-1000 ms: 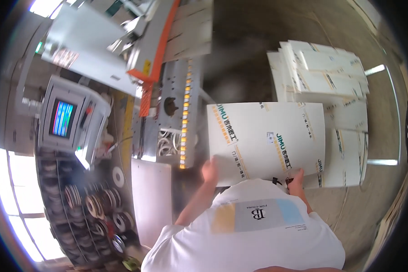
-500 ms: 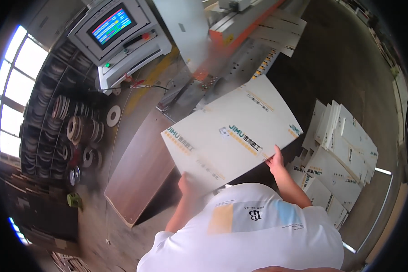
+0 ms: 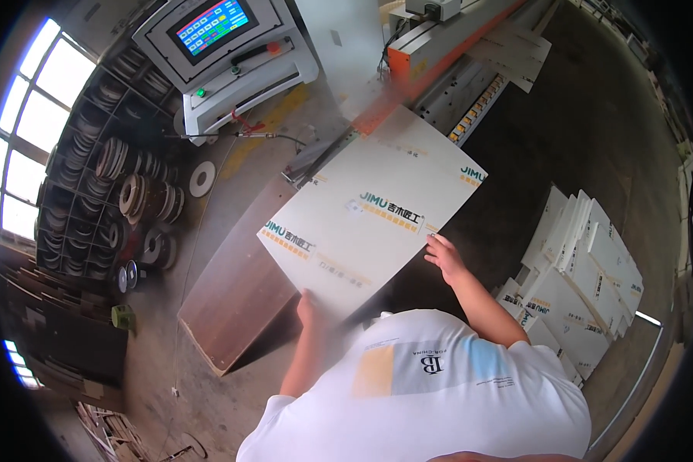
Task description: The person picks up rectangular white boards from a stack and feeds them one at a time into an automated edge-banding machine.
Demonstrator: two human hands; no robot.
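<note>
Grey concrete floor spreads beneath a workshop lit by a barred window at the left of the frame, with dark racks of rolled strip just beside it. At the upper left stands a pale control console with a lit colour screen, and at the upper middle a machine's orange beam slants away toward the top edge beside a row of yellow rollers. Near the centre of the frame lies the white panel, a flat rectangle with green, black and orange print, set aslant, its upper corner close to the machine and its left part overlapping a brown bench. The left hand is at the panel's lower edge, its grip closed on that edge with the fingers mostly hidden. The right hand is at the right edge, fingers loosely spread and fingertips against the rim, its grip not wrapped around it. At the right of the frame, well apart from both hands, a stack of white panels sits unevenly, edges fanned out. A white shirt fills the lower middle.
</note>
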